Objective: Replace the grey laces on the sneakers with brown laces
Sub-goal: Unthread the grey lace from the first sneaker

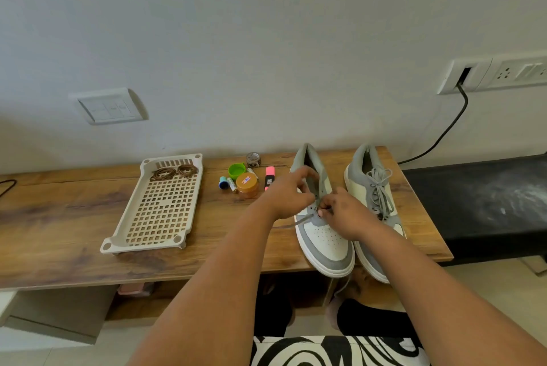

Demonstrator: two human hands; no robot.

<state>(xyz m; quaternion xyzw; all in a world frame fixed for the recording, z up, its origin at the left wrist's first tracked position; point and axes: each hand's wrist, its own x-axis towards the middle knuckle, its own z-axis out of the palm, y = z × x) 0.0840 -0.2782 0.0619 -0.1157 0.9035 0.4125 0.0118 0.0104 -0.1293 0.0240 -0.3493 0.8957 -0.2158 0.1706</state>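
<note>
Pinching the grey lace (pixel 303 220) on the left sneaker (pixel 322 235), both hands (pixel 291 194) (pixel 343 211) curl their fingers tight.

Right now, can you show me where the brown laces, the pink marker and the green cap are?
brown laces (pixel 174 172): head view, on the coiled bundles at the tray's far end.
pink marker (pixel 269 176): head view, on the middle of its body.
green cap (pixel 236 170): head view, on its round top.

Our hands (pixel 340 208) hide the left sneaker (pixel 322 235) eyelets; right sneaker (pixel 376 188) toe behind forearm; jar (pixel 247 185) label unreadable.
</note>
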